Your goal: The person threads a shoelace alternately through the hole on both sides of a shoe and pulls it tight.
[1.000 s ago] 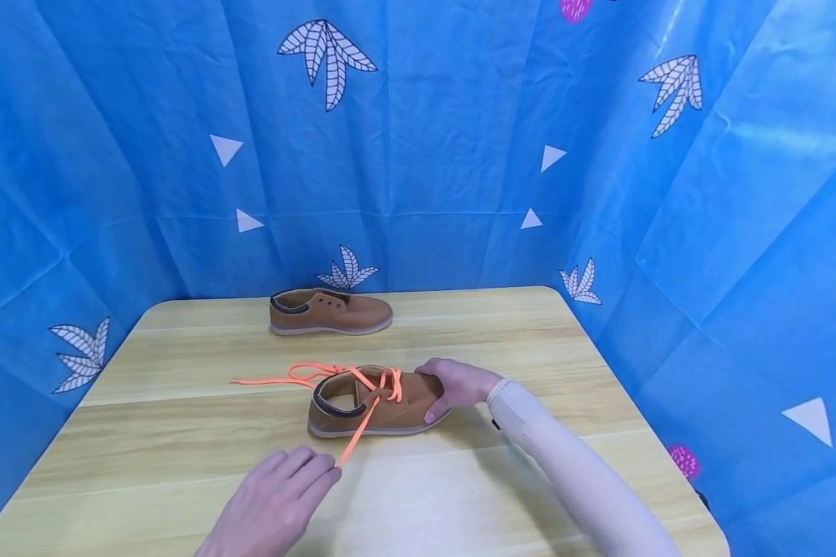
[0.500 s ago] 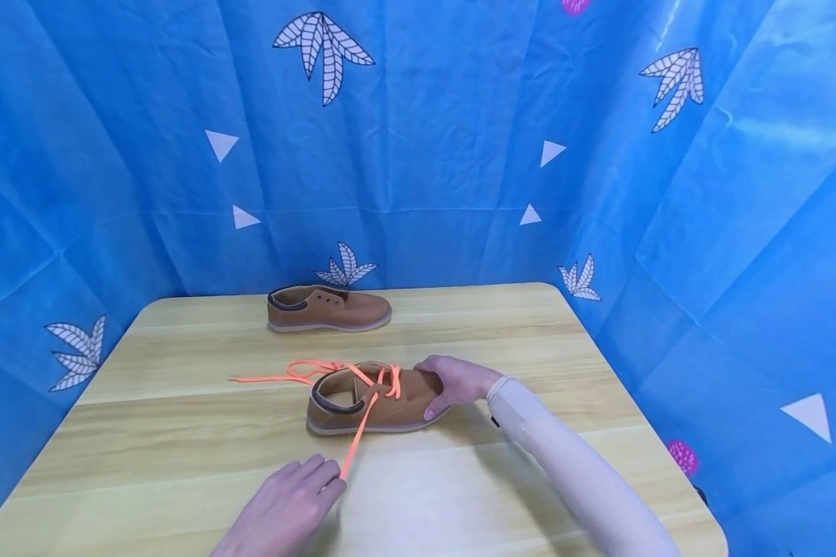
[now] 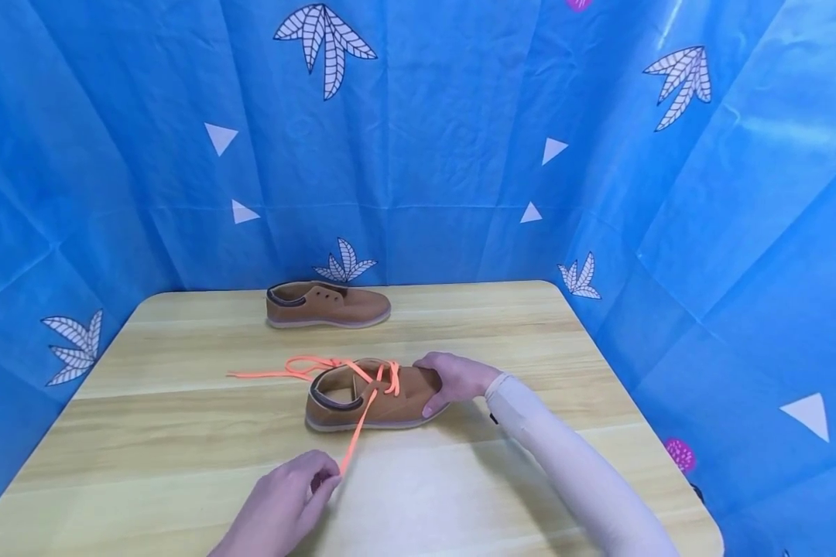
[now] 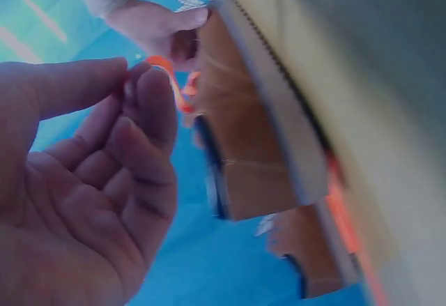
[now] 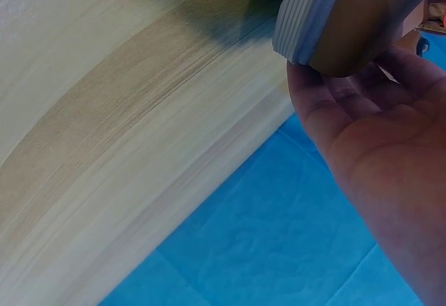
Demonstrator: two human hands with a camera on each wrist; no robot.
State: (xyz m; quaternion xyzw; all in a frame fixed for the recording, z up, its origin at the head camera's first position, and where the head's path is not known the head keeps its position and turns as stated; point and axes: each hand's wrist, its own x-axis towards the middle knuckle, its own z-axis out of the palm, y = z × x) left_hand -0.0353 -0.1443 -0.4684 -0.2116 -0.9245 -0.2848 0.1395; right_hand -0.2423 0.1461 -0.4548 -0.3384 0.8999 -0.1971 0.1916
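Observation:
A brown shoe (image 3: 390, 406) with orange laces stands on the table, toe to the right. My right hand (image 3: 457, 377) grips its toe, thumb on the near side and fingers over the far side. Between thumb and forefinger, my left hand (image 3: 286, 495) pinches one end of the orange shoelace (image 3: 358, 441), drawn taut from the eyelets toward me. In the left wrist view the pinch shows close up, with the shoe (image 4: 251, 125) beyond. The lace's other end lies looped behind the heel, running left. In the right wrist view the toe (image 5: 359, 27) sits against my right fingers.
A second brown shoe (image 3: 329, 306), without laces in its eyelets, stands at the back of the wooden table (image 3: 146, 464), toe also to the right. Blue curtain (image 3: 446, 155) with leaf prints hangs behind and along both sides.
My left hand has drawn slightly nearer and turned, its thumb and forefinger now plainly pinching the lace end. The right hand keeps its grip on the toe, and the shoe stays in place.

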